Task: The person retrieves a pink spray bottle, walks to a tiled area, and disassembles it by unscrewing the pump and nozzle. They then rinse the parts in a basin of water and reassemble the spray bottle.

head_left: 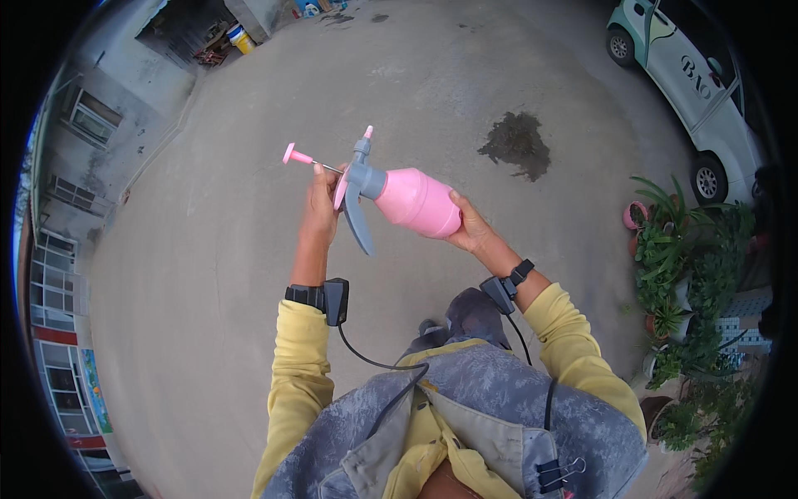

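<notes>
Above the middle of the concrete yard [199, 333], fingers of the right hand [470, 228] clasped a pink pump sprayer [418, 202] by its base; the left hand [317, 206] was at the pump rod [329, 168], finger closure unclear.

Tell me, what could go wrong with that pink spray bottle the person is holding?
The pink spray bottle might slip from the right fingers near its base and drop onto the hard ground. The thin pump rod sticks out, so a sideways knock could perhaps bend it. The black cable hanging from the left wrist device might snag during a wide arm movement.
</notes>
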### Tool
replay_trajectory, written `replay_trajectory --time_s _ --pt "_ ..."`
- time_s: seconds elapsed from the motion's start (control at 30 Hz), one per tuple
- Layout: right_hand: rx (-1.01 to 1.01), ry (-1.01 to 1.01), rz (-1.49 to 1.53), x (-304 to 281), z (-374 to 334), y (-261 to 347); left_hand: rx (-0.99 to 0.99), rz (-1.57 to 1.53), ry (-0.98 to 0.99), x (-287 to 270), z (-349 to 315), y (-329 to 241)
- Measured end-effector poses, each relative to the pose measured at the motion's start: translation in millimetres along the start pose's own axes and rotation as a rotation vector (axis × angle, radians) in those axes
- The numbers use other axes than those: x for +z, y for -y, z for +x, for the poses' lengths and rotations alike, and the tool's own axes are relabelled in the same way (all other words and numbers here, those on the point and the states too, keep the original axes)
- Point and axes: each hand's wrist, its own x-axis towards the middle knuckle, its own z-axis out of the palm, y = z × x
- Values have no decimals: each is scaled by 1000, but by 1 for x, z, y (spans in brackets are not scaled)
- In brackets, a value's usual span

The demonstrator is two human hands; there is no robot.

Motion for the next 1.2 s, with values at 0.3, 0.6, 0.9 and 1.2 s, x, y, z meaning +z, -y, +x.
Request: replay_trajectory --time_s 0.3,0.6,0.9,1.2 --pt "25 -4 115 -72 224 148 223 375 106 2 300 45" --pt "240 138 138 -84 483 276 454 654 416 -2 575 -27" --pt "108 80 92 -89 750 374 320 832 514 -58 882 -24" --pt "-117 -75 155 -94 968 511 -38 477 386 -40 1180 -24"
